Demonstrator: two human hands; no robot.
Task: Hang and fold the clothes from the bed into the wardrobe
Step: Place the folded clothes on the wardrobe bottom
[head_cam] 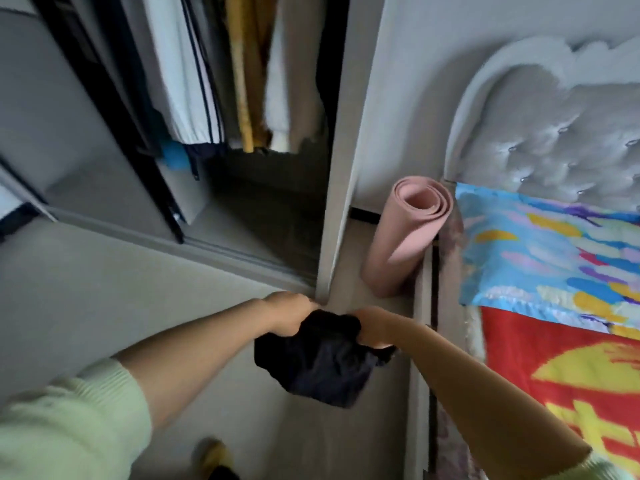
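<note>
Item: dark garment (320, 362), black or deep navy, type not determinable while bunched; held in the air above the floor (104, 299), between the bed (554, 341) and the open wardrobe (242, 188).

Hold: left hand (289, 315) grips the upper left of the bundle, fingers curled into the cloth; right hand (372, 329) grips the upper right, likewise closed on the fabric. The two hands are near each other, with the garment gathered between them and its bulk sagging below.

Handling, judged: soft, limp and light; it drapes and crumples with no stiffness of its own. Not fragile. The cloth may be slightly slick, so a full-finger grip suits it better than a fingertip pinch. To fold or hang, it likely wants taking at a seam, waistband or shoulder edge, then shaking out flat; which edge is in hand now cannot be told.

Nearby: hanging clothes (221, 71) on the wardrobe rail, with dim open space beneath them; a rolled pink mat (405, 237) standing between wardrobe and bed; a bright patterned bedcover (540, 244); a tufted grey headboard (554, 126).
</note>
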